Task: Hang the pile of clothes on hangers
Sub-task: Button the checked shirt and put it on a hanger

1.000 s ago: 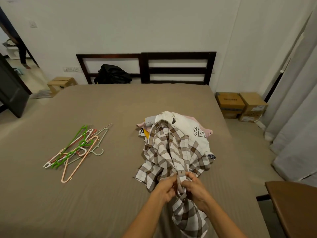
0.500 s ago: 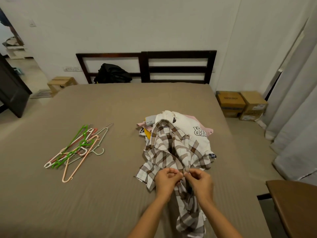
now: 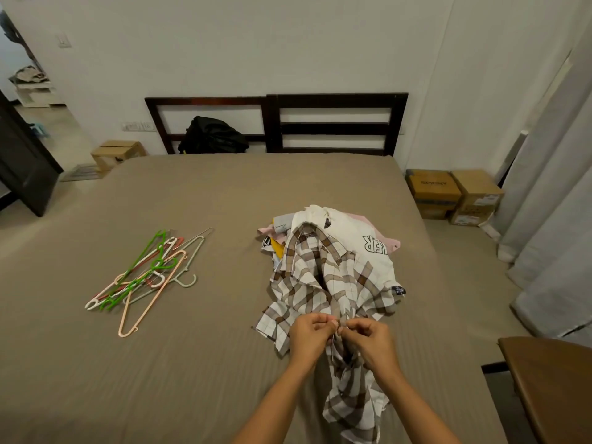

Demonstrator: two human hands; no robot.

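So the brown-and-white plaid shirt [image 3: 323,283] is pinched at its front edge by both the left hand [image 3: 309,336] and the right hand [image 3: 368,339], fingers curled in tight, down at about 5 o'clock on the bed [image 3: 192,363]. Its collar end is draped over the pile of clothes [image 3: 352,238] at 12 o'clock from the hands. The tangle of plastic hangers [image 3: 147,274] is seen well apart, at 9 o'clock from the pile.

A home bedroom: a wide bed [image 3: 192,363] with a dark wooden headboard [image 3: 336,123], curtains [image 3: 551,203], and cardboard boxes [image 3: 455,197] stood against white walls.
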